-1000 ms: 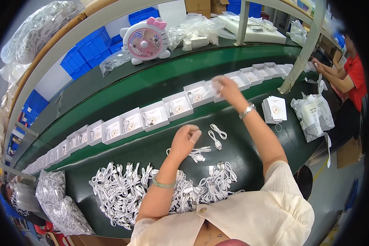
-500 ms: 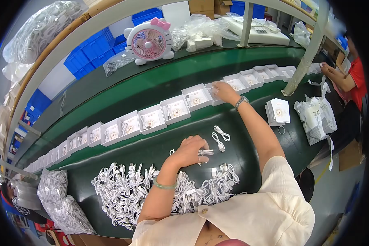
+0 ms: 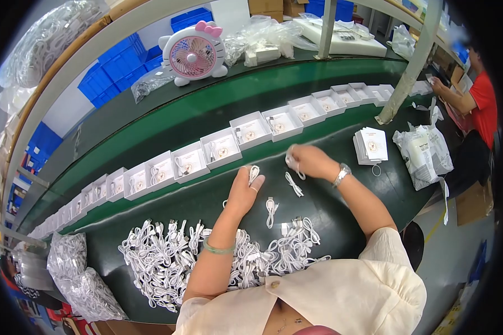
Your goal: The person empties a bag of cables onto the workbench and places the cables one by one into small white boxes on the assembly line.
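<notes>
My left hand (image 3: pixel 243 192) is closed around a coiled white USB cable (image 3: pixel 254 174), just in front of the row of open white boxes (image 3: pixel 220 148). To its right, my right hand (image 3: pixel 314 162) pinches another white cable, slightly blurred, above the dark green table. Two coiled cables lie loose nearby: one cable (image 3: pixel 293 185) below my right hand, another cable (image 3: pixel 271 213) closer to my body. A big heap of white cables (image 3: pixel 162 259) spreads around and behind my left forearm. Several boxes hold a cable beside a printed card, including the box (image 3: pixel 283 124) beyond my hands.
White printed cards (image 3: pixel 370 146) are stacked at right beside a plastic bag (image 3: pixel 423 153). Bagged cables (image 3: pixel 84 279) lie at left. Behind the boxes stands a pink-and-white fan (image 3: pixel 193 56). A metal post (image 3: pixel 411 70) rises at right, near a person in red (image 3: pixel 480 100).
My right hand has come back from a box, which now shows a cable, and holds a cable. My left hand has moved up towards the boxes with a cable. The boxes have shifted left in view.
</notes>
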The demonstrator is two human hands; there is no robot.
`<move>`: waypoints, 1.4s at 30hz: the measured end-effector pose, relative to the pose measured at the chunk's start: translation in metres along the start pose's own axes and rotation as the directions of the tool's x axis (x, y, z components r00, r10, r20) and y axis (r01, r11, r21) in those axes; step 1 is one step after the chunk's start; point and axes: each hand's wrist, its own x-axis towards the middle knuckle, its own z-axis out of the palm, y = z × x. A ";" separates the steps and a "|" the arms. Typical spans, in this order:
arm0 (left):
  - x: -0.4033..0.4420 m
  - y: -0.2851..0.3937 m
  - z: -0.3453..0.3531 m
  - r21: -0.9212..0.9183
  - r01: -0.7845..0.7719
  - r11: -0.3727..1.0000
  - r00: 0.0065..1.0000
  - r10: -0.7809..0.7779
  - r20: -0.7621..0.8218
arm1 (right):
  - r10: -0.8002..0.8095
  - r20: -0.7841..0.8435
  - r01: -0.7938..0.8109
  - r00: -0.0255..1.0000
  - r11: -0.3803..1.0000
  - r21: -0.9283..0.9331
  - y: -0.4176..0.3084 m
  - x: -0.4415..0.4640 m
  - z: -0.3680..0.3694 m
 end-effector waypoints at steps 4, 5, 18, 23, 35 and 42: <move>0.003 -0.003 -0.002 -0.026 0.070 0.997 0.996 -0.068 0.053 | 0.098 -0.315 -0.084 0.944 0.995 0.058 0.039 0.040 -0.025; 0.003 -0.003 -0.002 -0.045 0.109 0.993 0.992 -0.105 0.074 | 0.124 -0.423 -0.103 0.898 0.992 0.073 0.055 0.052 -0.025; 0.007 0.014 -0.004 -0.283 0.457 0.843 0.886 -0.404 0.227 | 0.115 -0.365 -0.179 0.924 0.972 -0.149 0.115 0.122 0.000; 0.009 0.007 0.001 -0.563 0.374 0.737 0.927 -0.294 0.231 | 0.022 -0.158 -0.015 0.987 0.999 0.044 0.019 0.080 -0.007; 0.003 0.012 0.004 -0.161 0.095 0.982 0.972 -0.057 0.227 | -0.008 -0.519 0.014 0.855 1.000 0.009 0.028 0.073 -0.013; 0.001 0.030 0.003 0.498 -0.202 0.843 0.967 0.092 0.236 | 0.383 -0.522 -0.452 0.762 0.892 -0.005 0.140 0.114 -0.036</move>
